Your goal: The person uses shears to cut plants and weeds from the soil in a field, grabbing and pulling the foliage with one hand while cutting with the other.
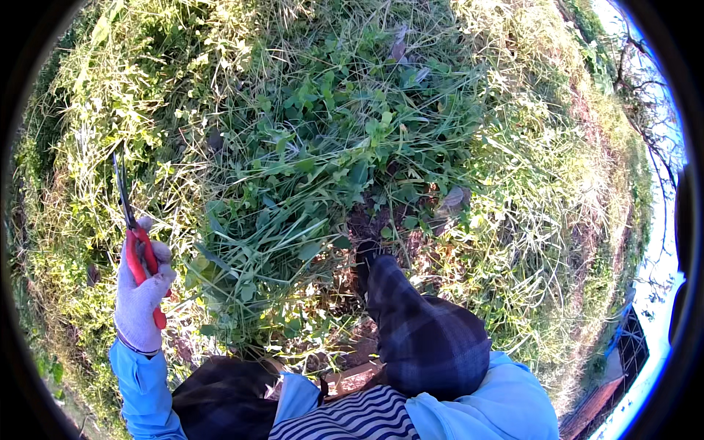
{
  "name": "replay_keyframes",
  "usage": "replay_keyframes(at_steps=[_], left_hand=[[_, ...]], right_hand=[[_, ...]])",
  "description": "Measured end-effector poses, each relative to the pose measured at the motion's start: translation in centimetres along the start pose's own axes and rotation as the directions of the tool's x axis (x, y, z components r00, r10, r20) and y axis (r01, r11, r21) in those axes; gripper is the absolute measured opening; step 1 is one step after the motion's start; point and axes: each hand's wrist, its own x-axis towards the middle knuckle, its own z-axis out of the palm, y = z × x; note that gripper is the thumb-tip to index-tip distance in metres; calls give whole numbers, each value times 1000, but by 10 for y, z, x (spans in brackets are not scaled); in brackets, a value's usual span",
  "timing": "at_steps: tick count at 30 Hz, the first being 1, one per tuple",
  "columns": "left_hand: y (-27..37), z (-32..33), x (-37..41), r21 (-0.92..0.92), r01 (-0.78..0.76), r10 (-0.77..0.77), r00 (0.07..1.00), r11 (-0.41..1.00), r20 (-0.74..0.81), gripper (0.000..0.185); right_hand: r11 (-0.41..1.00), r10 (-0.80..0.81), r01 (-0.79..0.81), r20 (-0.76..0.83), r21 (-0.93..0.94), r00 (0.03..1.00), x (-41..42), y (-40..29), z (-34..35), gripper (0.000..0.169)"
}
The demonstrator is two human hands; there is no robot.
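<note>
My left hand (140, 297), in a white work glove, grips the red handles of hedge shears (144, 256) at the left of the head view. The dark blades point away from me, over sunlit weeds. My right hand is out of view; the light blue right sleeve (489, 407) runs beside my knee at the bottom. Before me lies a heap of long green grass and leafy weeds (308, 181), some of it in loose bunches. Brown soil and dry leaves (454, 201) show between the stems close to my foot.
My bent knees in dark plaid trousers (434, 346) frame the bottom of the view. Dense grass and weeds (522, 192) surround me. Bare tree branches (654, 132) stand at the far right, and a rusty metal-like edge (597, 404) lies at the lower right.
</note>
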Motion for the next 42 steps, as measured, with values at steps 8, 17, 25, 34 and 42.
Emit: replay_keyframes(at_steps=[8, 17, 25, 34, 42], left_hand=[[12, 6, -41, 127, -78, 83, 996, 989, -27, 88], [7, 5, -126, -117, -129, 99, 967, 985, -236, 90], [-20, -2, -156, -29, -137, 126, 965, 990, -228, 90], [-31, 5, -150, 10, -52, 52, 940, 999, -336, 85], [-30, 14, -138, 17, -91, 92, 958, 996, -273, 85]], right_hand=[[983, -141, 140, 7, -121, 990, 37, -18, -19, 39], [814, -571, 376, -729, -442, 379, 44, -175, -219, 41], [641, -731, -46, -628, -766, 266, 162, -308, -307, 47], [538, -762, 194, -374, -821, 529, 184, -316, -322, 34], [478, -836, 274, -337, -834, 433, 193, -298, -333, 33]])
